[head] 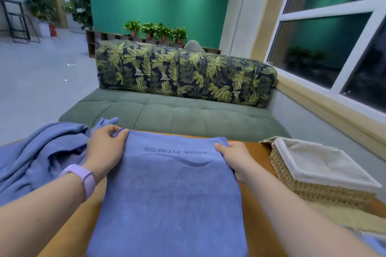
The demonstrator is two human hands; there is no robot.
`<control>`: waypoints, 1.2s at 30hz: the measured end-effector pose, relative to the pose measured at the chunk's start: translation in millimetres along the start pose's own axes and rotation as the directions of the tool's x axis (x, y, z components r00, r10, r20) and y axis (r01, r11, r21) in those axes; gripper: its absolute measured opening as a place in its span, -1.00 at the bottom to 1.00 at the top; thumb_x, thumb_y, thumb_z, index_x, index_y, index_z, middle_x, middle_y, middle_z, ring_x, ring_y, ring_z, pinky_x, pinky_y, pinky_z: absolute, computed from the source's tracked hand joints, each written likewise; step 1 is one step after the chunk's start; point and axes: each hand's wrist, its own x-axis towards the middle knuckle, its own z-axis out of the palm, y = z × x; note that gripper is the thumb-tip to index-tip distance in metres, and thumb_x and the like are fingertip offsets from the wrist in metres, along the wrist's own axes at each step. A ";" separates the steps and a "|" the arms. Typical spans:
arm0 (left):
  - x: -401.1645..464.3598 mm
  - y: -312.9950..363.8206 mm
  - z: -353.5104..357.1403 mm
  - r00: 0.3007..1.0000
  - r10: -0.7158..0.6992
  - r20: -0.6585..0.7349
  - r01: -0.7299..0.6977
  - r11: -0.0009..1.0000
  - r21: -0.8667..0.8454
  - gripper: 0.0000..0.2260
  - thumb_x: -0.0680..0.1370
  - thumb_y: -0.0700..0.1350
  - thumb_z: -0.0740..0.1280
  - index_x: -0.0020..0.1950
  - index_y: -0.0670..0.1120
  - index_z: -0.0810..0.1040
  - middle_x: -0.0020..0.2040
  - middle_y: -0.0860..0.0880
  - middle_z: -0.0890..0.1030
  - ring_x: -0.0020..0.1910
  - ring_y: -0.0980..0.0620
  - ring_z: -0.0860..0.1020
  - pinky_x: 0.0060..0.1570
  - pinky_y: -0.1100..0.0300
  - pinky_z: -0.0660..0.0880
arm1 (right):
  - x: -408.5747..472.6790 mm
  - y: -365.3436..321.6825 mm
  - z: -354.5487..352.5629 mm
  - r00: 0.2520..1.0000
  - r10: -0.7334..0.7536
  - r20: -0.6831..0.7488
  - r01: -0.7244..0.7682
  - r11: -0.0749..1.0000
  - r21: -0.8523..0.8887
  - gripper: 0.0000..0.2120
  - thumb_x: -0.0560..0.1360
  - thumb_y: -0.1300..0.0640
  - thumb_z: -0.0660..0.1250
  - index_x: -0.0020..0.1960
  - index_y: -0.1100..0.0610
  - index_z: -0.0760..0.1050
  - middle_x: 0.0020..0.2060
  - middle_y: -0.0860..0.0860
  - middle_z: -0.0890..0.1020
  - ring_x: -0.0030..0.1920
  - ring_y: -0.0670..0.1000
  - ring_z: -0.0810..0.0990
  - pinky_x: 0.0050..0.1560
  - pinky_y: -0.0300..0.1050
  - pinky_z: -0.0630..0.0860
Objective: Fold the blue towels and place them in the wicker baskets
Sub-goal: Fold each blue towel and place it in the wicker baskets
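A blue towel (169,190) with "YOGA FITNESS" lettering lies flat on the wooden table (257,204), stretching from the near edge to the far edge. My left hand (104,148) pinches its far left corner. My right hand (234,158) grips its far right corner, fingers curled over the edge. A wicker basket (309,188) with a white cloth liner stands on the table to the right, nothing visible inside it. More blue towels (39,156) lie crumpled in a heap on the left.
Beyond the table is a green sofa seat (177,112) with a leaf-print backrest cushion (183,73). A window wall (334,48) runs along the right. Open floor (37,81) lies to the left.
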 end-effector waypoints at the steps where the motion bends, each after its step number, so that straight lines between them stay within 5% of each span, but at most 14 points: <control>1: 10.7 -4.1 11.4 1.000 -0.018 0.013 0.017 1.000 0.022 -0.82 0.58 -0.04 0.37 -0.15 -0.11 0.64 -0.21 -0.03 0.63 -0.08 -0.10 0.57 -0.11 0.09 0.39 | 17.4 1.5 2.7 1.000 0.001 -0.006 -0.001 1.000 -0.019 -0.79 0.55 0.13 0.39 -0.11 0.29 0.58 -0.18 0.17 0.64 -0.22 0.07 0.55 -0.17 -0.04 0.45; 6: 50.5 -28.4 61.5 0.998 -0.053 0.044 0.045 0.986 0.162 -0.79 0.57 -0.06 0.37 -0.17 -0.17 0.64 -0.21 -0.15 0.66 -0.08 -0.18 0.59 -0.10 0.07 0.42 | 89.2 10.0 9.7 0.999 -0.007 -0.046 -0.001 0.987 -0.162 -0.79 0.31 0.01 0.36 -0.19 0.15 0.51 -0.28 0.07 0.46 -0.27 0.01 0.40 -0.20 -0.06 0.33; 12: 81.9 -33.8 91.5 0.997 0.008 0.077 -0.031 0.953 0.301 -0.76 0.58 0.00 0.34 -0.17 -0.13 0.61 -0.22 -0.14 0.64 -0.13 -0.19 0.58 -0.19 0.10 0.39 | 130.9 22.1 14.1 0.997 0.004 -0.081 -0.024 0.971 -0.240 -0.84 0.49 0.15 0.38 -0.19 0.14 0.42 -0.29 0.08 0.43 -0.27 0.01 0.37 -0.23 -0.11 0.31; 18: 93.8 -53.8 106.3 0.982 0.101 0.158 -0.172 0.824 0.540 -0.74 0.59 0.08 0.26 -0.19 -0.05 0.53 -0.18 -0.13 0.64 -0.15 -0.20 0.58 -0.19 0.07 0.49 | 143.7 30.3 22.8 0.969 -0.159 -0.187 0.077 0.920 -0.385 -0.57 0.51 0.16 0.34 -0.41 0.04 0.17 -0.45 -0.02 0.24 -0.35 0.04 0.18 -0.36 -0.10 0.11; 21: 92.4 -62.9 111.0 0.982 0.120 0.143 -0.183 0.766 0.616 -0.74 0.61 0.06 0.23 -0.15 -0.08 0.52 -0.17 -0.17 0.63 -0.16 -0.21 0.58 -0.22 0.08 0.46 | 147.2 33.1 26.0 0.957 -0.202 -0.209 0.089 0.888 -0.452 -0.60 0.53 0.15 0.32 -0.41 0.06 0.22 -0.47 -0.01 0.29 -0.36 0.04 0.22 -0.36 -0.07 0.15; 23: 89.8 -66.5 114.2 0.984 0.134 0.120 -0.179 0.732 0.658 -0.74 0.62 0.05 0.20 -0.10 -0.12 0.47 -0.20 -0.18 0.61 -0.18 -0.22 0.56 -0.25 0.06 0.42 | 145.3 34.5 26.7 0.946 -0.238 -0.222 0.098 0.859 -0.502 -0.72 0.54 0.13 0.31 -0.33 0.11 0.38 -0.41 0.00 0.44 -0.31 0.07 0.37 -0.32 -0.10 0.24; 26: 82.4 -63.7 115.9 0.990 0.120 0.076 -0.141 0.762 0.633 -0.78 0.62 0.00 0.19 -0.04 -0.15 0.42 -0.17 -0.19 0.57 -0.15 -0.25 0.56 -0.21 0.00 0.43 | 138.6 33.4 30.3 0.926 -0.307 -0.218 0.102 0.762 -0.640 -0.88 0.57 0.11 0.27 0.04 0.15 0.50 -0.08 0.04 0.56 0.01 0.16 0.54 -0.13 -0.08 0.37; 28: 73.5 -55.1 115.6 0.962 0.273 0.022 -0.229 0.754 0.616 -0.88 0.55 -0.12 0.23 -0.05 -0.18 0.43 -0.13 -0.21 0.52 -0.13 -0.27 0.52 -0.22 -0.07 0.39 | 126.7 29.9 38.6 0.872 -0.460 -0.165 0.129 0.542 -0.831 -0.77 0.59 0.12 0.24 0.22 0.16 0.42 0.11 0.10 0.49 0.13 0.19 0.49 -0.04 0.01 0.38; 31: 46.9 -31.5 118.6 0.831 0.534 0.158 -0.499 0.588 0.636 -0.93 0.42 -0.17 0.20 -0.14 -0.12 0.43 -0.18 -0.17 0.46 -0.22 -0.21 0.44 -0.28 -0.02 0.26 | 97.3 25.0 66.8 0.759 -0.649 0.056 0.311 0.286 -0.907 -0.79 0.54 0.20 0.21 0.16 0.14 0.47 0.07 0.10 0.48 0.08 0.18 0.46 0.03 0.06 0.39; 33: 18.8 -23.4 121.9 0.752 0.586 0.301 -0.634 0.522 0.570 -0.95 0.36 -0.16 0.14 -0.21 -0.07 0.37 -0.24 -0.14 0.44 -0.28 -0.18 0.43 -0.31 0.02 0.22 | 75.6 28.2 83.8 0.817 -0.554 0.161 0.385 0.314 -0.868 -0.77 0.55 0.17 0.17 0.14 0.10 0.53 0.09 0.06 0.54 0.12 0.14 0.50 0.10 0.04 0.43; 36: -26.1 -29.9 118.5 0.772 0.498 0.394 -0.633 0.557 0.537 -0.96 0.43 -0.14 0.15 -0.21 -0.03 0.37 -0.24 -0.13 0.46 -0.30 -0.18 0.43 -0.30 0.02 0.30 | 41.2 45.0 88.2 0.877 -0.452 0.160 0.382 0.454 -0.805 -0.69 0.59 0.14 0.11 0.23 0.09 0.53 0.17 0.04 0.61 0.21 0.13 0.54 0.20 0.05 0.46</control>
